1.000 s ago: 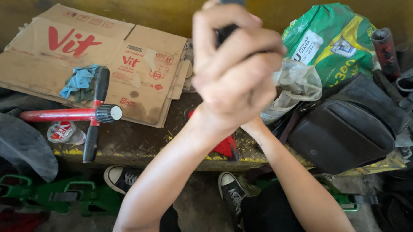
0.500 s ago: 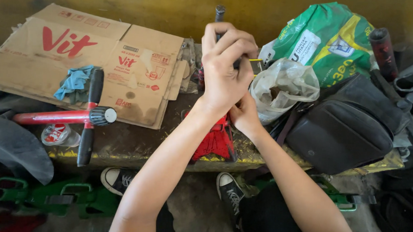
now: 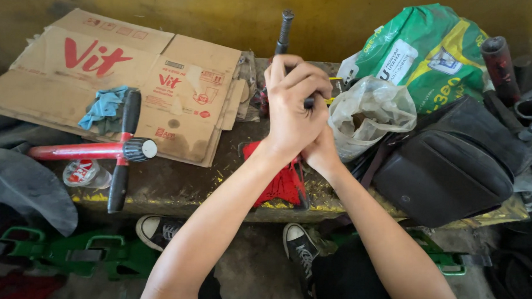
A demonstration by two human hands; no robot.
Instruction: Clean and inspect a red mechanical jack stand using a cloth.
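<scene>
I have both hands wrapped on the rod (image 3: 283,32), a dark metal bar with a threaded top that stands nearly upright over the bench (image 3: 176,184). My left hand (image 3: 294,106) lies on top, fingers curled tight round the shaft; my right hand (image 3: 319,148) is tucked under and behind it, mostly hidden, so I cannot tell how firmly it closes, only that it presses against the left. The rod's upper end sticks out above my knuckles; its lower end is covered by my hands.

Just below the rod, a red piece (image 3: 279,179) lies on the bench, partly under my wrists. Right of the rod sits a clear plastic bag (image 3: 370,115), close to my knuckles, and behind that a green sack (image 3: 434,52). Further right of the rod lies a black pouch (image 3: 460,165). Left of the rod is flattened cardboard (image 3: 133,74), with a blue rag (image 3: 105,108) and a red pump (image 3: 95,152) on its near edge.

As I judge it, the risk is a slip: stacked hands on a smooth, possibly greasy shaft can slide onto the thread. If the rod tips right, my knuckles would catch the plastic bag and spill it. The hidden lower end worries me too; I cannot see what it seats in.
</scene>
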